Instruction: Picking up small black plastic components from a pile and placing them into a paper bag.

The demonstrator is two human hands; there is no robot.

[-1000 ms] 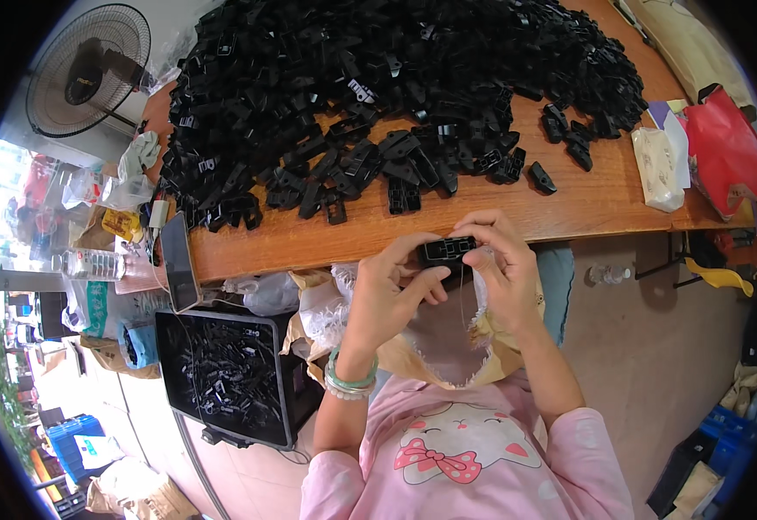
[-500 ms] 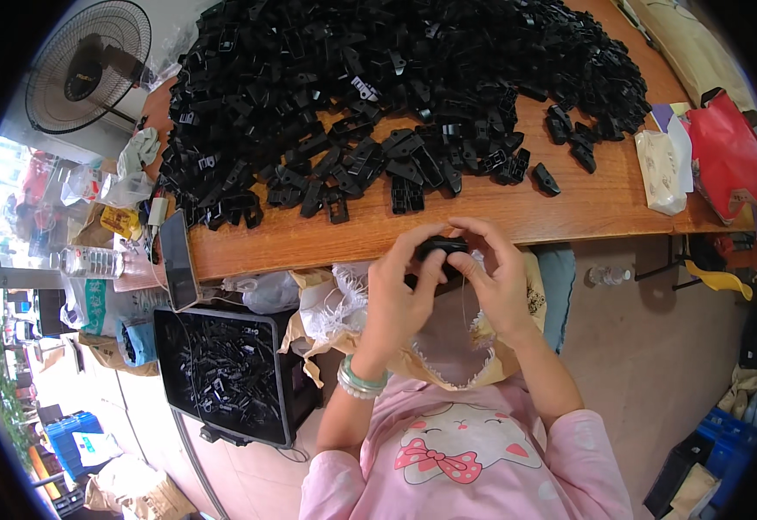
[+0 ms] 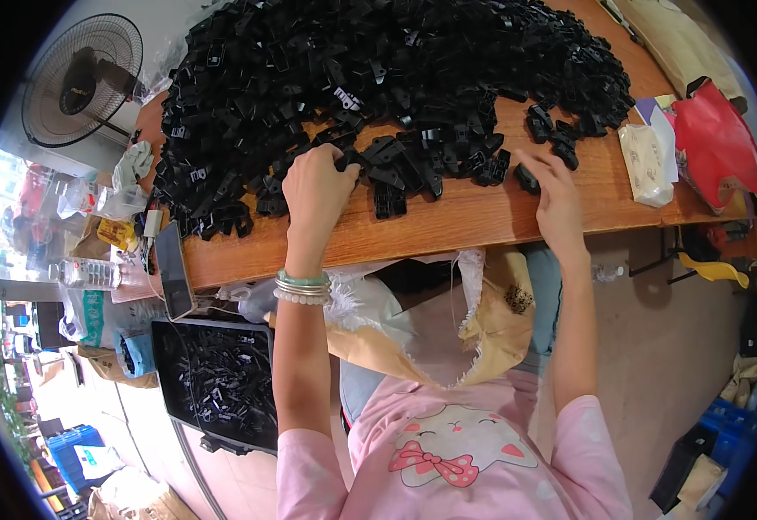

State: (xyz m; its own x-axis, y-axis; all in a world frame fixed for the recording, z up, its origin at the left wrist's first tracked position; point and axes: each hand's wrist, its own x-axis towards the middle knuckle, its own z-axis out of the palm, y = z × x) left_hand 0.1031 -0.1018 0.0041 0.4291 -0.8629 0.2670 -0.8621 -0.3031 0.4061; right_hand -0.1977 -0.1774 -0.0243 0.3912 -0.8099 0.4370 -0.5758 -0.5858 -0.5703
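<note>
A large heap of black plastic parts covers the wooden table. My left hand is at the heap's near edge, its fingers curled and closed on a small black plastic part; some fingertips are hidden among the parts. Further right, my right hand reaches to a single black part lying apart from the heap. Its fingers are stretched out and spread at that part, not closed round it. Below the table edge, between my arms, a yellowish woven sack hangs open over my lap.
A black bin of small dark parts stands below the table at left. A phone leans at the table's left edge, near a fan. A tissue pack and a red bag lie at right.
My hands have parted from above the sack, where they held a black part together. The left went forward to the heap, the right forward and right to the lone part. The view shifted slightly.
</note>
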